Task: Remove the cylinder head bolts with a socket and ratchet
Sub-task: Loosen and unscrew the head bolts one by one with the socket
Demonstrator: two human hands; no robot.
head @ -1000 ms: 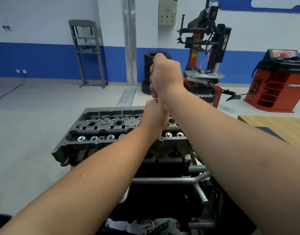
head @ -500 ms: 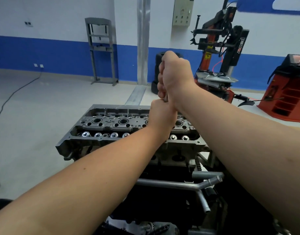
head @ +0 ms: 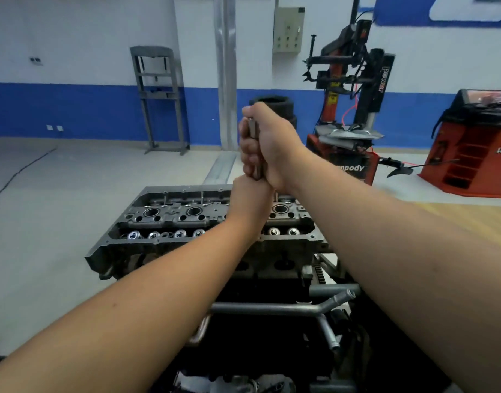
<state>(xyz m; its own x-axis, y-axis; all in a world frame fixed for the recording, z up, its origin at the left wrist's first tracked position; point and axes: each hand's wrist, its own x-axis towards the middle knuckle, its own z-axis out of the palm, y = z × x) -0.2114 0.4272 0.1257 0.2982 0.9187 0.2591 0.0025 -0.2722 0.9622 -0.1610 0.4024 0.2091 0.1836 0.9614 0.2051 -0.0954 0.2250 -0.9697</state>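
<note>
A grey cylinder head (head: 170,219) sits on top of a dark engine block in front of me, valve springs along its near side. Above its right half my right hand (head: 267,146) grips a grey metal ratchet handle (head: 253,133) that stands nearly upright. Directly below, my left hand (head: 250,202) wraps around the lower part of the same tool. The socket and the bolt under it are hidden by my hands.
Metal coolant pipes (head: 286,309) run across the engine front below the head. A wooden table (head: 470,219) lies to the right. Behind stand a tyre changer (head: 354,109), a red wheel balancer (head: 470,148), stacked tyres (head: 275,104) and a grey press frame (head: 158,100).
The view has shifted, so the engine and hands sit slightly further right and lower in frame. Both hands keep their stacked grip on the tool; a strip of the handle now shows.
</note>
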